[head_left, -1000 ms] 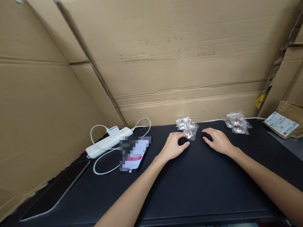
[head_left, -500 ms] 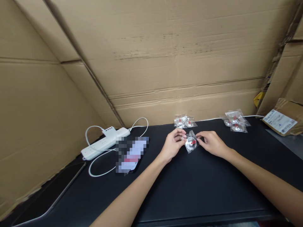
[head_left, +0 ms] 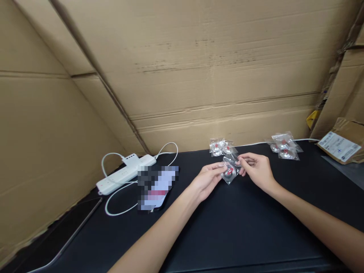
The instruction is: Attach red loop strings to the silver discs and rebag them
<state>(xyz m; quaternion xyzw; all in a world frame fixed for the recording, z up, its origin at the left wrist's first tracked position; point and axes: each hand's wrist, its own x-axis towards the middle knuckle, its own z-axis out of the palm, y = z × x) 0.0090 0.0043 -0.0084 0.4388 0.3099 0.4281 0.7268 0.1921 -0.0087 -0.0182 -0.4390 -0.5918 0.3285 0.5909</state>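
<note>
My left hand (head_left: 209,179) pinches the left side of a small clear plastic bag (head_left: 229,173). Inside that bag is a round, silvery disc with a red piece at its middle; its exact kind is hard to make out. At the bag's upper right edge, the thumb and fingers of my right hand (head_left: 255,168) are closed on the plastic. Just behind my hands lies a pair of similar bagged discs (head_left: 216,146). Farther right rests a small heap of several more bagged discs (head_left: 285,146).
A white power strip (head_left: 113,182) with a looped white cable lies at the left, beside a partly pixelated phone (head_left: 162,189). A dark flat device (head_left: 65,231) is at the lower left. A labelled cardboard package (head_left: 339,146) sits right. Cardboard walls (head_left: 216,76) enclose the black tabletop (head_left: 241,227).
My left fingers have moved onto the face of the bag, and the bag has tilted. My right hand has turned, its fingers now curled at the bag's upper edge.
</note>
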